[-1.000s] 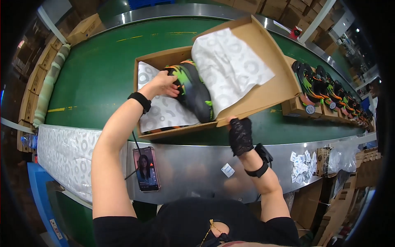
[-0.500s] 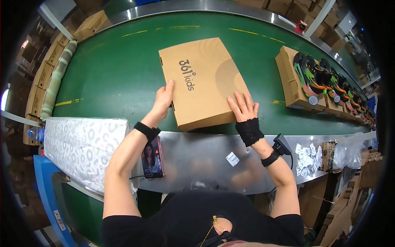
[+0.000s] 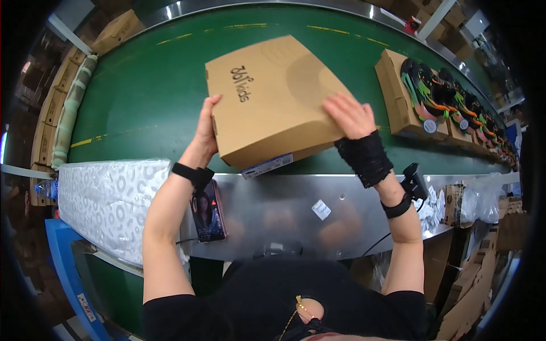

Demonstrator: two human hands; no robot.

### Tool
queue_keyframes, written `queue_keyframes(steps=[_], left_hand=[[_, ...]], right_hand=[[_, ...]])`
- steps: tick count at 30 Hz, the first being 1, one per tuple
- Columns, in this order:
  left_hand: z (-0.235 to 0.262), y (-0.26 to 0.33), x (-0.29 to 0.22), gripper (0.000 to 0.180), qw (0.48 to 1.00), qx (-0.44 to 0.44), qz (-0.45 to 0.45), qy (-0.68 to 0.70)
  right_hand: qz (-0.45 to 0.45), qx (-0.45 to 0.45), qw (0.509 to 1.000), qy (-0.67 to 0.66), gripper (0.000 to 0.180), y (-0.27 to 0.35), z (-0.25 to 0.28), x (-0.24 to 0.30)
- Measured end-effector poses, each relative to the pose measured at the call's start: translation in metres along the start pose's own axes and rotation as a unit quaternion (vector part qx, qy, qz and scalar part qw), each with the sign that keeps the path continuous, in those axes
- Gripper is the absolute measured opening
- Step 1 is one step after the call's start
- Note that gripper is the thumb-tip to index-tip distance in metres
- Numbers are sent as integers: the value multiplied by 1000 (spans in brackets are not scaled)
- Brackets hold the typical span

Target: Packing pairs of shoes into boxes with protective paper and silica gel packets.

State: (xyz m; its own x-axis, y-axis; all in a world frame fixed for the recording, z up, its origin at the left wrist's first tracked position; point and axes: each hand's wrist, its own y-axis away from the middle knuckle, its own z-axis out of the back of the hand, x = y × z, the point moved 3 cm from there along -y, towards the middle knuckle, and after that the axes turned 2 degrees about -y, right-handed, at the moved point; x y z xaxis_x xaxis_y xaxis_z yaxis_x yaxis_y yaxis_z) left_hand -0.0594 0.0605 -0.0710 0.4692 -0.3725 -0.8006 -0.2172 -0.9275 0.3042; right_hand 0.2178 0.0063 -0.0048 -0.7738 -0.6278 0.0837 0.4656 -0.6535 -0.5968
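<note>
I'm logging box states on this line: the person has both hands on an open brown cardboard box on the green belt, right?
Not quite: the brown cardboard box is closed, lid down, as the head view shows. The rest holds: the left hand grips its near left edge, the right hand lies on its lid, and it sits on the green belt.

Green conveyor belt (image 3: 142,102) curving across; steel ledge (image 3: 296,204) along near edge; blue frame (image 3: 62,267) lower left; stacked cartons (image 3: 48,119) far left, possibly flattened; dim surroundings.
</note>
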Motion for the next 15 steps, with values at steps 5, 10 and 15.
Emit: queue_keyframes(steps=[5,10,15], left_hand=[[31,94,-46,49,983,-124,-133,-6],[86,240,-76,37,781,-445,-372,-231],[174,412,-66,61,855,-313,-411,55]], right_hand=[[-76,-126,986,-81,70,17,32,25],[-123,123,972,-161,65,123,-12,35],[-75,185,963,-181,55,165,-27,51]])
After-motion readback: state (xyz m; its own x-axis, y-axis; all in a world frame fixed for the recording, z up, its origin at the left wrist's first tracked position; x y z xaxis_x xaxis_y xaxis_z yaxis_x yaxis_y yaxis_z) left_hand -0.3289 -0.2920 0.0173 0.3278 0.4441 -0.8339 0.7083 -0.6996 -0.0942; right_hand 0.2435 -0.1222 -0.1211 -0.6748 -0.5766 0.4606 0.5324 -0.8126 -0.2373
